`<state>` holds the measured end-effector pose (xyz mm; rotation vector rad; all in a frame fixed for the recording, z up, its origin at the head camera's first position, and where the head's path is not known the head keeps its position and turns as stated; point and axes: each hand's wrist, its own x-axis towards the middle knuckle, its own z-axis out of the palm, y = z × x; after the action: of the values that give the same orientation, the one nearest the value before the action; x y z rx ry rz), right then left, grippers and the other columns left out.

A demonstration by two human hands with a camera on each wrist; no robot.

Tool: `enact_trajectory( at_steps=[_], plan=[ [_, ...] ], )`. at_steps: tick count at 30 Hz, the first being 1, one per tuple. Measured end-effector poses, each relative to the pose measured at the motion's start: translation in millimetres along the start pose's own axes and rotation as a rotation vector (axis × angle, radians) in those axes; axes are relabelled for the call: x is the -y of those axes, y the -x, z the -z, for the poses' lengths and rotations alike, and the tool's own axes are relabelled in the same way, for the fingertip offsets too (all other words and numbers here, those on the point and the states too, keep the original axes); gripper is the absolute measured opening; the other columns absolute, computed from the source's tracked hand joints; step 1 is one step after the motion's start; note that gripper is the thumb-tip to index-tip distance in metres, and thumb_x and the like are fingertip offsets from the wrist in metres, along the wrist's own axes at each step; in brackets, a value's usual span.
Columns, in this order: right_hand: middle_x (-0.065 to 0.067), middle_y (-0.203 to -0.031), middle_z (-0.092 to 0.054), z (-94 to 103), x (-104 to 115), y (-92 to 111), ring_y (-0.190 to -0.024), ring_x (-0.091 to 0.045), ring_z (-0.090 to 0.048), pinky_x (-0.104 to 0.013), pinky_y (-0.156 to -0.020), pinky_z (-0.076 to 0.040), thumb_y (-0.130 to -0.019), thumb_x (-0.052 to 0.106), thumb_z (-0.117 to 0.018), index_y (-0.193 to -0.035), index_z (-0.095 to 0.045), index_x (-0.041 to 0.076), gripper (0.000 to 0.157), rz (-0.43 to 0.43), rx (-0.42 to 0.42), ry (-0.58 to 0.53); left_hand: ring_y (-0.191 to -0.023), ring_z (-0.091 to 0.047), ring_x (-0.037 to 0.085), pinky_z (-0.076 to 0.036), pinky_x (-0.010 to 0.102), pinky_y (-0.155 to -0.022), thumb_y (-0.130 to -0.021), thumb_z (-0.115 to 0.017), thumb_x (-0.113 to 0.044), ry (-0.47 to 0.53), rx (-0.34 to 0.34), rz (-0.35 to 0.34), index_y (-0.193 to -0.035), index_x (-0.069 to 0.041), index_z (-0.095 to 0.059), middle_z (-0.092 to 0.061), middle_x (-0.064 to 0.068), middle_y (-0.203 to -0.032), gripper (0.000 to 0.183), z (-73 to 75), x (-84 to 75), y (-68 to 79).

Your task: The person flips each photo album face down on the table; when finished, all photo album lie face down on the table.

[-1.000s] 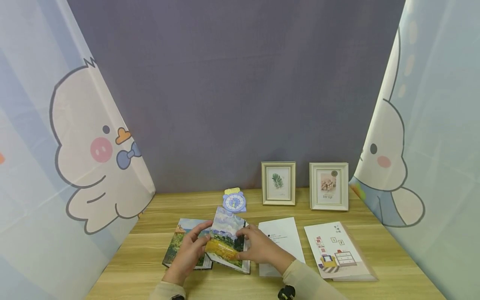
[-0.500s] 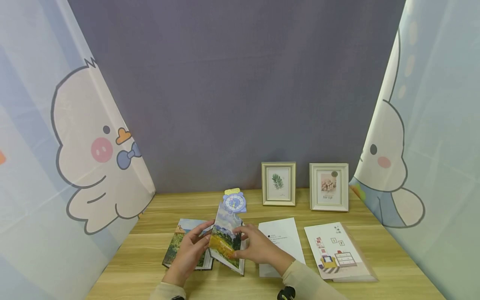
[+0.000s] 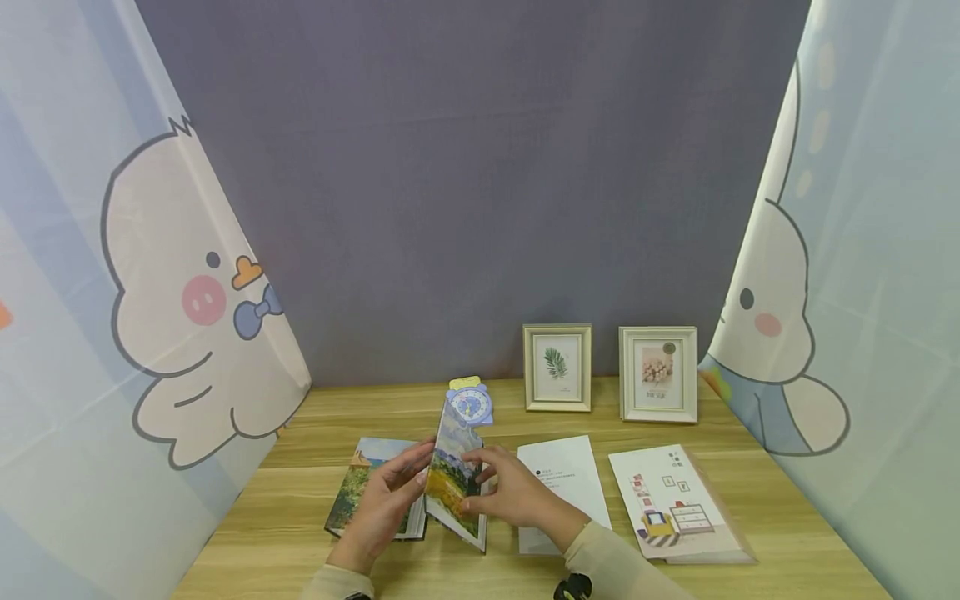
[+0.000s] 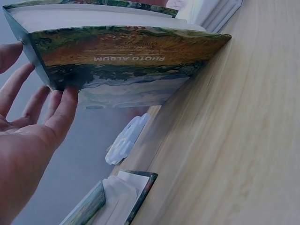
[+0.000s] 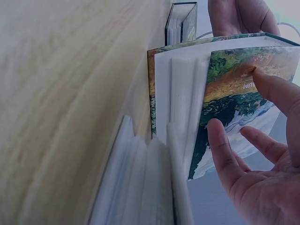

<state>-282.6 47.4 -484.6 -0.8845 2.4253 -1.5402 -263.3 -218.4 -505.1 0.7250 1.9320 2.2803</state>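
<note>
A photo album (image 3: 453, 483) with a landscape painting on its covers stands tilted on the table, spine raised and page edges down. My left hand (image 3: 386, 504) holds it at the spine; in the left wrist view that hand's thumb and fingertips lie along the spine and one cover (image 4: 140, 51). Against the opposite cover, my right hand (image 3: 517, 496) rests spread fingertips and thumb, as the right wrist view shows. Partly behind the left hand lies a second album (image 3: 352, 492) with a seaside painting. A white booklet (image 3: 566, 483) with small print lies beside the right hand.
Another white book (image 3: 667, 508) with a furniture drawing lies at the right. Two picture frames (image 3: 557, 367) (image 3: 657, 372) stand at the back. A blue paper clock (image 3: 470, 404) sits behind the held album. Printed curtains (image 3: 187, 292) border the wooden table (image 3: 285, 467).
The held album has turned more onto its edge, its spine rising and its cover appearing narrower. My left fingers have shifted slightly up and right with it. The other things stay put.
</note>
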Motion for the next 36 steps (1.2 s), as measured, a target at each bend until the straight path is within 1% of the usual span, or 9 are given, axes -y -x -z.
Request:
enact_trajectory(
  at_steps=[5, 7, 9, 14, 16, 19, 22, 29, 36],
  plan=[
    [-0.014, -0.138, -0.053, -0.5, 0.6, 0.1, -0.114, -0.028, -0.063, -0.023, -0.081, -0.060, -0.088, 0.024, -0.088, -0.144, -0.060, 0.019, 0.063, 0.012, 0.001, -0.049, -0.153, -0.029, 0.036, -0.045, 0.038, -0.112, -0.109, -0.054, -0.004, 0.020, 0.028, 0.023, -0.159, 0.004, -0.037, -0.020, 0.016, -0.172, 0.054, -1.5, 0.4, -0.7],
    [-0.015, -0.139, -0.052, -0.8, 0.5, 0.0, -0.115, -0.030, -0.063, -0.024, -0.082, -0.060, -0.089, 0.025, -0.088, -0.145, -0.060, 0.018, 0.063, 0.017, 0.000, -0.056, -0.152, -0.027, 0.038, -0.045, 0.038, -0.112, -0.109, -0.054, -0.003, 0.025, 0.035, 0.025, -0.159, 0.003, -0.036, -0.018, 0.016, -0.173, 0.054, -2.1, 0.5, -0.8],
    [-0.015, -0.139, -0.052, -1.2, 0.2, -0.2, -0.115, -0.030, -0.063, -0.024, -0.083, -0.060, -0.089, 0.027, -0.087, -0.146, -0.059, 0.017, 0.064, 0.018, 0.002, -0.059, -0.151, -0.031, 0.036, -0.045, 0.038, -0.112, -0.109, -0.053, -0.003, 0.026, 0.042, 0.014, -0.159, 0.003, -0.037, -0.019, 0.016, -0.173, 0.053, -3.1, 0.1, -0.9],
    [-0.013, -0.140, -0.054, -1.7, -0.4, -1.9, -0.118, -0.031, -0.064, -0.027, -0.087, -0.060, -0.093, 0.029, -0.083, -0.147, -0.055, 0.012, 0.064, 0.022, 0.015, -0.101, -0.147, -0.043, 0.021, -0.046, 0.036, -0.113, -0.109, -0.050, 0.000, 0.033, 0.055, -0.025, -0.158, 0.008, -0.033, -0.026, 0.019, -0.169, 0.052, -5.6, 0.1, -1.1],
    [-0.011, -0.140, -0.056, -1.4, 0.4, -2.4, -0.119, -0.032, -0.065, -0.028, -0.088, -0.060, -0.095, 0.029, -0.081, -0.147, -0.053, 0.009, 0.062, 0.021, 0.021, -0.133, -0.146, -0.044, 0.018, -0.046, 0.034, -0.113, -0.109, -0.049, 0.001, 0.036, 0.055, -0.030, -0.158, 0.008, -0.031, -0.030, 0.021, -0.167, 0.052, -6.4, 0.4, -1.5],
    [-0.010, -0.137, -0.059, -0.8, 1.3, -2.3, -0.119, -0.032, -0.065, -0.029, -0.089, -0.060, -0.098, 0.029, -0.078, -0.147, -0.053, 0.006, 0.059, 0.018, 0.027, -0.168, -0.147, -0.043, 0.020, -0.045, 0.032, -0.114, -0.109, -0.048, 0.003, 0.013, 0.049, -0.031, -0.159, 0.007, -0.031, -0.033, 0.024, -0.165, 0.053, -7.3, 1.0, -2.5],
    [-0.012, -0.135, -0.061, 0.3, 1.1, -2.2, -0.115, -0.031, -0.067, -0.030, -0.088, -0.060, -0.099, 0.028, -0.076, -0.145, -0.053, 0.005, 0.056, 0.017, 0.023, -0.187, -0.147, -0.044, 0.022, -0.045, 0.033, -0.113, -0.109, -0.048, 0.003, -0.034, 0.045, -0.009, -0.160, 0.004, -0.032, -0.034, 0.022, -0.165, 0.053, -7.8, 1.8, -2.8],
    [-0.024, -0.133, -0.062, 7.9, 3.9, -1.7, -0.105, -0.037, -0.071, -0.058, -0.084, -0.061, -0.105, 0.025, -0.068, -0.151, -0.045, 0.000, 0.057, -0.032, 0.035, -0.343, -0.143, -0.049, 0.024, -0.050, 0.035, -0.108, -0.110, -0.052, -0.006, -0.149, 0.035, 0.110, -0.158, -0.009, -0.046, -0.045, 0.014, -0.161, 0.048, -6.9, 4.8, -2.1],
    [-0.018, -0.124, -0.068, 17.7, 8.7, 1.2, -0.104, -0.038, -0.072, -0.061, -0.086, -0.060, -0.108, 0.030, -0.062, -0.155, -0.039, -0.001, 0.061, -0.068, 0.050, -0.398, -0.149, -0.039, 0.041, -0.052, 0.041, -0.107, -0.109, -0.057, -0.009, -0.147, 0.095, 0.167, -0.159, -0.013, -0.045, -0.033, 0.015, -0.167, 0.052, -7.0, 7.8, -3.1]
  ],
)
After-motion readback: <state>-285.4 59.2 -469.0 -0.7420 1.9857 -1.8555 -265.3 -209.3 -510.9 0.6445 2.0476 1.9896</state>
